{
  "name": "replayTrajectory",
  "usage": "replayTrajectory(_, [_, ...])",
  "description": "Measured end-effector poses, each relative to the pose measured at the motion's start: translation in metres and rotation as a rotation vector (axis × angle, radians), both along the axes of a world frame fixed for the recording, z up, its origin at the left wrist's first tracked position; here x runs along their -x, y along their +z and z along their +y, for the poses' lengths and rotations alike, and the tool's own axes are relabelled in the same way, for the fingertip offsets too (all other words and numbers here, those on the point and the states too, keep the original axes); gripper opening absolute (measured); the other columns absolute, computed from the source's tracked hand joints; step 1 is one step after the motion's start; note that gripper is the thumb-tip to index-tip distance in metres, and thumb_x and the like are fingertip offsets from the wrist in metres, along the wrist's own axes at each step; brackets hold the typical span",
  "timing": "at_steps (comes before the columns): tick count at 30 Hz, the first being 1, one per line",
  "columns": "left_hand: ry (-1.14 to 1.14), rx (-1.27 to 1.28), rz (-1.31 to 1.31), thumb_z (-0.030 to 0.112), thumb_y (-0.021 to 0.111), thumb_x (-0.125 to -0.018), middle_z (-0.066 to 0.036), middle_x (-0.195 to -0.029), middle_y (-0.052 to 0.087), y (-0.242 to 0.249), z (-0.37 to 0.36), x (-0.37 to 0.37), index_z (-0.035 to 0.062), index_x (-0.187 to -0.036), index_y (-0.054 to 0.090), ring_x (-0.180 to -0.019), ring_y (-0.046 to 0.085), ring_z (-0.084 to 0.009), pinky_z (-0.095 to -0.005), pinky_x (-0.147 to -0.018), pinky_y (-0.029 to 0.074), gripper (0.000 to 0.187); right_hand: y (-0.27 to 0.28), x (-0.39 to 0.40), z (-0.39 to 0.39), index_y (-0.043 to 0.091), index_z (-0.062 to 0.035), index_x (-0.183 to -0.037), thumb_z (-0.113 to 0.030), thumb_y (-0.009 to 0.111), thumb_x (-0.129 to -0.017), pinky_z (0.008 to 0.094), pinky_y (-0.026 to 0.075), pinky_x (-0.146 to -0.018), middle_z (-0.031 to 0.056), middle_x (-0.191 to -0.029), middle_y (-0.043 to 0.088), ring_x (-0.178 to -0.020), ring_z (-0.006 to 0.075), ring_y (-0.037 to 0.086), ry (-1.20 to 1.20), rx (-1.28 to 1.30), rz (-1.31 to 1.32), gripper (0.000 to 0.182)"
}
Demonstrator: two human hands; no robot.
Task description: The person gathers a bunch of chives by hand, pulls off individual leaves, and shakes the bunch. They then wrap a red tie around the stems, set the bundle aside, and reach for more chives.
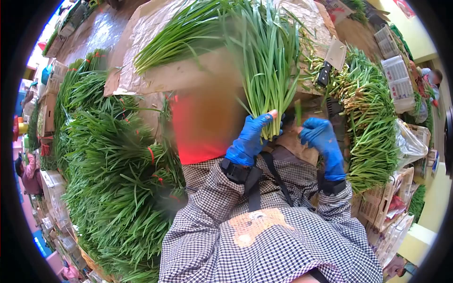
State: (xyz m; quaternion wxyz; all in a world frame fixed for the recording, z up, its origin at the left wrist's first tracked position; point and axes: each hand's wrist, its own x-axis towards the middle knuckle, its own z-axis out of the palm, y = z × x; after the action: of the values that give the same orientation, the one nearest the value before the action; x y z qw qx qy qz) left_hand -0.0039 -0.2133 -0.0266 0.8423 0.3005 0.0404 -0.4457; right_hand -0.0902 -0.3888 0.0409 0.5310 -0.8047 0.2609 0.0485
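The left hand (255, 135), in a blue glove, is closed around the lower stalks of a bunch of greens (268, 66). The bunch is held in front of the checked smock (269, 236), at the near side of the desk (163, 78). Its cut ends point down toward the smock, and its leaves fan upward over the desk. A bare fingertip shows against the stalks.

The right hand (321, 137), also gloved in blue, is raised just beside the bunch, apart from it, with the fingers bent. It cannot be told whether they grip anything. A blurred green sliver (298, 111) is visible near this hand.

The desk is covered with cardboard and crumpled paper. Loose greens (181, 37) lie on it to the left of the held bunch. To the right, a cleaver (335, 53) with a black riveted handle lies beside scattered stalk pieces.

A large pile of greens (370, 122) stands right of the right hand, with many pale cut ends exposed. Left of the smock are heaped bundles (111, 165), several tied with red bands. A clear plastic bag (409, 141) lies beyond the right pile, near plastic crates (398, 82).
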Motion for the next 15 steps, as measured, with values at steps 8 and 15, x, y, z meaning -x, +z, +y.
replayTrajectory(8, [0.09, 0.017, 0.05, 0.033, 0.055, -0.09, -0.01, -0.097, 0.065, 0.015, -0.008, 0.009, 0.0023, -0.117, 0.052, -0.079, 0.065, -0.0209, -0.0321, -0.067, 0.055, 0.041, -0.012, -0.028, 0.035, 0.056, -0.0003, -0.117, -0.022, 0.071, -0.077, 0.0238, 0.047, -0.053, 0.0078, -0.081, 0.065, -0.066, 0.0081, 0.056, 0.124, 0.22, -0.438, 0.048])
replayTrajectory(15, [0.077, 0.487, 0.491, 0.043, 0.044, -0.093, -0.014, -0.125, 0.052, 0.011, 0.009, 0.005, 0.0066, -0.13, 0.044, -0.112, 0.053, -0.0307, -0.0491, -0.095, 0.043, 0.052, -0.036, -0.017, 0.036, 0.062, 0.0006, -0.1, -0.014, 0.06, -0.082, 0.0249, 0.047, -0.051, 0.007, -0.078, 0.066, -0.06, 0.0099, 0.057, -0.139, 0.048, -0.347, 0.024])
